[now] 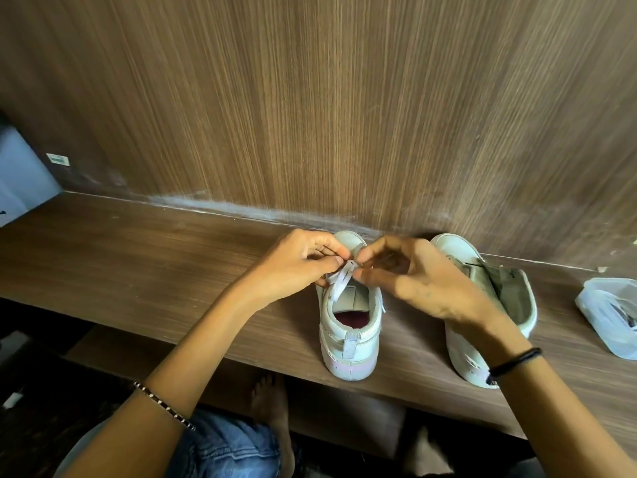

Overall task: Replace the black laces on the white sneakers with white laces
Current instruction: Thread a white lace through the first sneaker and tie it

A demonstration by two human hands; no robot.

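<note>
Hands meet over the front of the middle sneaker, both forearms reaching up from the lower edge with wrists bent inward. The left hand curls its fingers narrow and pinches the white lace between thumb and forefinger. The right hand mirrors it, its fingers curled, the tips closing on the same lace just above the tongue, though blur softens them. From that pinch the lace runs down towards the shoe's opening.

Two white sneakers stand on the bench, heels towards the person; the second sneaker sits just right of the first, partly behind the right wrist. One clear plastic bag lies near the right edge, cut off by the frame, with pale strands inside that are hard to make out. Each wrist carries one band: a beaded bracelet on the left, a black band on the right. The eyelets of the middle sneaker are hidden beneath both hands.
</note>
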